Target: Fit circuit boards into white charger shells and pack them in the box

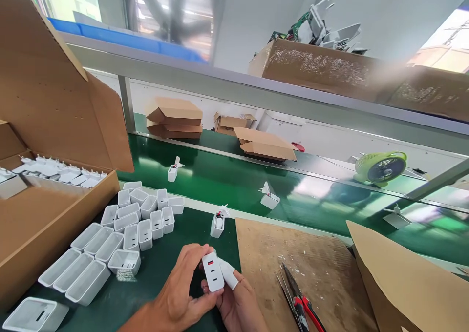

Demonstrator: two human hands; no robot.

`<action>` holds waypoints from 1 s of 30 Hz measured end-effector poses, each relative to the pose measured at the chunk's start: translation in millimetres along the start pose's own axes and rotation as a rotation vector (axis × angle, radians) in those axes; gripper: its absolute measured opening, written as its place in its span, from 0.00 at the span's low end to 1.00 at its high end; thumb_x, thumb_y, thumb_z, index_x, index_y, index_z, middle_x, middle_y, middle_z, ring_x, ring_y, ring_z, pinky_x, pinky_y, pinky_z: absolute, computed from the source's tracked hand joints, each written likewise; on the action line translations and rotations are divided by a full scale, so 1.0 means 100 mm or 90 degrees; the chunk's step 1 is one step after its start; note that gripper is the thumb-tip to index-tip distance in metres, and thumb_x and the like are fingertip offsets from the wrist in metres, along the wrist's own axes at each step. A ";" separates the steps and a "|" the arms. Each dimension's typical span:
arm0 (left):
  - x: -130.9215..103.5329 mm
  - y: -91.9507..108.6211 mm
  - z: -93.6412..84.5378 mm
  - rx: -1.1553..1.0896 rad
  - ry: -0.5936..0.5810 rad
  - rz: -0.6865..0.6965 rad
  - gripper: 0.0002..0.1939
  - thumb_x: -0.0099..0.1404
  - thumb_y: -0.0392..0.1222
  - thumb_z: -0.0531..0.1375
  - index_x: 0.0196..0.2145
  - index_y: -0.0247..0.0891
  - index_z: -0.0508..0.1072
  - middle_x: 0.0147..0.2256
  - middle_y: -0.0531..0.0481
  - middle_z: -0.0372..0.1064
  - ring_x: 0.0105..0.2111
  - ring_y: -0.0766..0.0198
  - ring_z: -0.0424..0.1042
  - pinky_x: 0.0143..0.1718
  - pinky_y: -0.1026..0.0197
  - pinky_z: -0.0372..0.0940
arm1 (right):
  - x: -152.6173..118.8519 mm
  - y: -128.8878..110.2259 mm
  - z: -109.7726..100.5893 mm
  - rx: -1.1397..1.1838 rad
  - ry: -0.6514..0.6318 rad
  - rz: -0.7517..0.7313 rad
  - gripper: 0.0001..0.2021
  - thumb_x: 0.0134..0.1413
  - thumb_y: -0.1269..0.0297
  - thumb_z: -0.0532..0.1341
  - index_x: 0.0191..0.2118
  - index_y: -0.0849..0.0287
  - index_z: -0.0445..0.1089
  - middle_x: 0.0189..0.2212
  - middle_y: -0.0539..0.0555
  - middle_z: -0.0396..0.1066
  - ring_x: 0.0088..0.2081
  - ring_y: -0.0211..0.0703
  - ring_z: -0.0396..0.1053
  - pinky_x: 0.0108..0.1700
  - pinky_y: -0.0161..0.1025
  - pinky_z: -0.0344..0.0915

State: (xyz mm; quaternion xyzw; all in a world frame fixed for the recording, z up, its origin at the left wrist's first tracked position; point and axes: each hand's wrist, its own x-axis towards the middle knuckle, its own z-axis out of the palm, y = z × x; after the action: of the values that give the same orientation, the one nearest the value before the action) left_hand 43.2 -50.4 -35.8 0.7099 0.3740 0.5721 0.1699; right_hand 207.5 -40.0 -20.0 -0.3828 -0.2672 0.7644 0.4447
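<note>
Just left of the brown board [271,254], the left hand [178,293] and right hand [240,305] both hold the white charger [213,272], which could drop if the white finger cover [228,274] slips, and maybe bump the open wired case [217,227] by the board's far left corner.

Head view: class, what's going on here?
A person's left hand and right hand hold a small white casing, slotted face showing, one slot red. Open white shells sit grouped to the left; red-handled pliers lie on a brown board to the right. White units with protruding parts sit on the green surface beyond.
</note>
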 end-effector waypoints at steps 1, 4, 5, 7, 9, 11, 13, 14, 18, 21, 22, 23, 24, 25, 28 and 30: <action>0.00 0.00 -0.01 0.000 0.001 -0.001 0.38 0.68 0.34 0.64 0.70 0.45 0.54 0.57 0.38 0.70 0.55 0.47 0.70 0.54 0.45 0.73 | 0.00 0.01 0.01 0.007 0.002 0.005 0.21 0.46 0.51 0.79 0.42 0.60 0.82 0.39 0.58 0.81 0.36 0.50 0.78 0.44 0.48 0.76; 0.00 -0.02 -0.03 0.000 -0.003 -0.005 0.38 0.69 0.36 0.65 0.70 0.46 0.54 0.56 0.38 0.70 0.55 0.46 0.70 0.54 0.44 0.73 | 0.02 0.05 0.00 0.005 0.005 0.012 0.21 0.47 0.53 0.79 0.43 0.60 0.81 0.40 0.58 0.82 0.35 0.48 0.78 0.44 0.46 0.76; 0.00 -0.02 -0.04 -0.003 -0.007 -0.006 0.38 0.69 0.36 0.66 0.70 0.46 0.54 0.56 0.38 0.70 0.54 0.46 0.70 0.54 0.43 0.73 | 0.03 0.05 -0.01 -0.007 0.003 0.013 0.21 0.48 0.52 0.78 0.44 0.60 0.81 0.41 0.58 0.82 0.36 0.49 0.79 0.44 0.47 0.76; 0.00 -0.03 -0.06 -0.007 -0.020 -0.012 0.39 0.69 0.36 0.65 0.70 0.47 0.53 0.56 0.38 0.69 0.54 0.46 0.70 0.54 0.43 0.73 | 0.06 0.04 -0.05 -0.070 -0.007 -0.010 0.22 0.52 0.48 0.75 0.47 0.59 0.80 0.42 0.59 0.81 0.38 0.52 0.79 0.45 0.48 0.77; -0.01 -0.04 -0.07 0.010 -0.042 -0.023 0.40 0.69 0.34 0.63 0.72 0.49 0.49 0.56 0.38 0.68 0.56 0.45 0.69 0.56 0.41 0.71 | 0.11 -0.02 -0.08 -0.201 -0.017 -0.091 0.22 0.56 0.46 0.72 0.49 0.56 0.78 0.44 0.59 0.81 0.42 0.54 0.79 0.45 0.50 0.77; -0.02 -0.06 -0.07 0.063 -0.061 -0.050 0.42 0.69 0.32 0.61 0.73 0.49 0.46 0.58 0.37 0.66 0.57 0.43 0.68 0.57 0.38 0.69 | 0.16 -0.11 -0.10 -0.368 -0.024 -0.223 0.21 0.58 0.47 0.70 0.50 0.53 0.77 0.45 0.58 0.79 0.43 0.53 0.78 0.47 0.49 0.78; -0.04 -0.11 -0.05 0.116 -0.076 -0.110 0.39 0.68 0.32 0.60 0.72 0.47 0.51 0.58 0.36 0.65 0.57 0.42 0.68 0.57 0.36 0.69 | 0.24 -0.23 -0.13 -0.507 -0.024 -0.354 0.19 0.60 0.50 0.69 0.53 0.51 0.75 0.45 0.57 0.78 0.42 0.50 0.78 0.47 0.47 0.78; -0.04 -0.15 -0.04 0.126 -0.078 -0.156 0.36 0.67 0.33 0.60 0.70 0.46 0.56 0.58 0.36 0.65 0.57 0.41 0.68 0.57 0.36 0.69 | 0.29 -0.29 -0.15 -0.552 -0.017 -0.403 0.18 0.62 0.52 0.67 0.55 0.51 0.73 0.45 0.57 0.77 0.42 0.49 0.78 0.49 0.47 0.77; 0.03 -0.39 0.03 0.063 -0.044 -0.316 0.28 0.66 0.37 0.60 0.64 0.43 0.65 0.59 0.38 0.65 0.60 0.43 0.68 0.61 0.38 0.68 | 0.60 -0.44 -0.36 -0.583 0.099 -0.481 0.21 0.67 0.57 0.60 0.62 0.53 0.66 0.52 0.61 0.75 0.51 0.50 0.76 0.58 0.51 0.74; 0.22 -0.61 0.12 0.025 -0.032 -0.344 0.29 0.62 0.35 0.60 0.62 0.39 0.66 0.60 0.38 0.67 0.62 0.45 0.68 0.65 0.39 0.63 | 0.91 -0.43 -0.52 -0.571 0.130 -0.458 0.23 0.61 0.61 0.61 0.61 0.54 0.67 0.54 0.63 0.74 0.53 0.55 0.76 0.57 0.58 0.75; 0.29 -0.67 0.16 0.022 -0.040 -0.344 0.30 0.61 0.33 0.60 0.61 0.38 0.67 0.59 0.37 0.68 0.61 0.45 0.68 0.65 0.39 0.63 | 0.99 -0.40 -0.56 -0.571 0.115 -0.450 0.24 0.57 0.63 0.62 0.60 0.54 0.68 0.54 0.63 0.75 0.54 0.57 0.77 0.55 0.59 0.76; 0.36 -0.72 0.21 0.022 -0.048 -0.343 0.30 0.60 0.32 0.59 0.61 0.36 0.67 0.58 0.36 0.70 0.60 0.45 0.70 0.64 0.39 0.65 | 1.06 -0.37 -0.58 -0.570 0.097 -0.446 0.26 0.54 0.65 0.62 0.60 0.54 0.69 0.54 0.63 0.76 0.54 0.58 0.77 0.54 0.60 0.76; 0.42 -0.75 0.25 0.022 -0.055 -0.342 0.32 0.59 0.30 0.58 0.63 0.35 0.65 0.58 0.35 0.70 0.59 0.46 0.72 0.62 0.40 0.67 | 1.11 -0.34 -0.59 -0.568 0.078 -0.444 0.27 0.52 0.66 0.63 0.60 0.54 0.70 0.53 0.63 0.77 0.55 0.58 0.77 0.54 0.59 0.77; 0.48 -0.76 0.28 0.021 -0.059 -0.342 0.36 0.59 0.30 0.58 0.66 0.34 0.61 0.60 0.34 0.69 0.57 0.47 0.74 0.60 0.41 0.69 | 1.15 -0.31 -0.59 -0.565 0.059 -0.445 0.28 0.51 0.68 0.63 0.60 0.53 0.70 0.54 0.62 0.77 0.56 0.58 0.77 0.54 0.58 0.77; 0.58 -0.74 0.33 0.032 -0.060 -0.303 0.44 0.60 0.28 0.58 0.72 0.41 0.52 0.70 0.35 0.56 0.60 0.49 0.72 0.59 0.44 0.71 | 1.16 -0.25 -0.61 -0.553 0.030 -0.464 0.30 0.53 0.68 0.62 0.64 0.52 0.67 0.58 0.63 0.75 0.58 0.57 0.76 0.54 0.56 0.77; 0.60 -0.72 0.31 0.057 -0.068 -0.252 0.39 0.61 0.28 0.59 0.68 0.47 0.60 0.74 0.41 0.50 0.67 0.47 0.65 0.62 0.44 0.69 | 1.13 -0.26 -0.62 -0.545 0.030 -0.484 0.32 0.55 0.67 0.62 0.66 0.51 0.64 0.62 0.63 0.72 0.59 0.57 0.74 0.54 0.57 0.77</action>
State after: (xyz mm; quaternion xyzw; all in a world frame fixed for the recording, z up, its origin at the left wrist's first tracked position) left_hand 52.1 46.3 -51.6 0.6585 0.5219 0.4719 0.2671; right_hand 235.9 75.9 -75.3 -0.4229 -0.6616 0.3655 0.4998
